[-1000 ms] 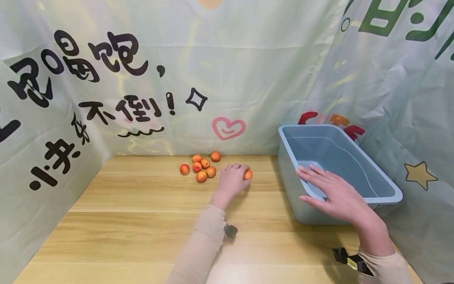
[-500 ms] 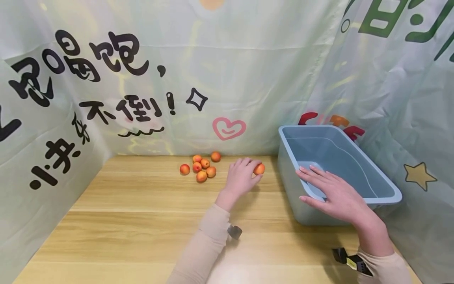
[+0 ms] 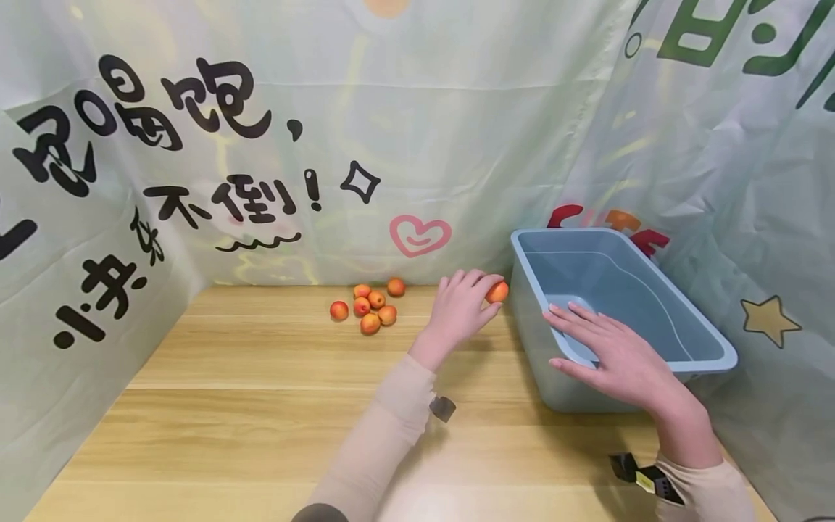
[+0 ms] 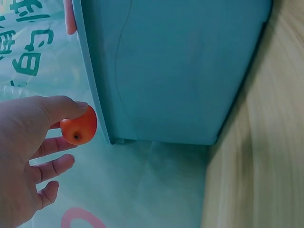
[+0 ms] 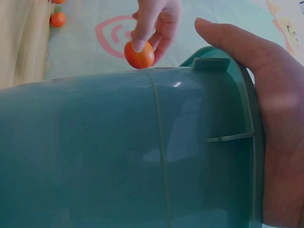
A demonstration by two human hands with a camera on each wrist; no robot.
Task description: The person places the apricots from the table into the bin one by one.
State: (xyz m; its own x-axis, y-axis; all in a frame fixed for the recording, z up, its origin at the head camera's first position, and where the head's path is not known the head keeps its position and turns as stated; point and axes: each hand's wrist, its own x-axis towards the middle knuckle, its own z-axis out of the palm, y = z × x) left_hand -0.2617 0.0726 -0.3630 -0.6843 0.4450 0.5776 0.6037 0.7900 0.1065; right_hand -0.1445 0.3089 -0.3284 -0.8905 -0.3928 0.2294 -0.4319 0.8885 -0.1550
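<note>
My left hand (image 3: 459,308) pinches an orange-red apricot (image 3: 498,292) between thumb and fingers, raised above the table just left of the blue plastic bin (image 3: 531,341). In the left wrist view the apricot (image 4: 80,127) shows a small dark stem pit, and the other fingers stand spread below it. Fingers extended, my right hand (image 3: 616,359) rests on the bin's near-left rim. The right wrist view has this hand (image 5: 280,104) along the rim, with the held apricot (image 5: 139,54) beyond the bin's outer wall.
Several more apricots (image 3: 370,323) lie in a loose group at the back of the wooden table (image 3: 261,420). A printed cloth (image 3: 443,145) hangs behind and on both sides, close behind the bin.
My left hand has lifted the apricot off the table and carried it right and away from me, toward the bin. My right hand and the other apricots have stayed in place.
</note>
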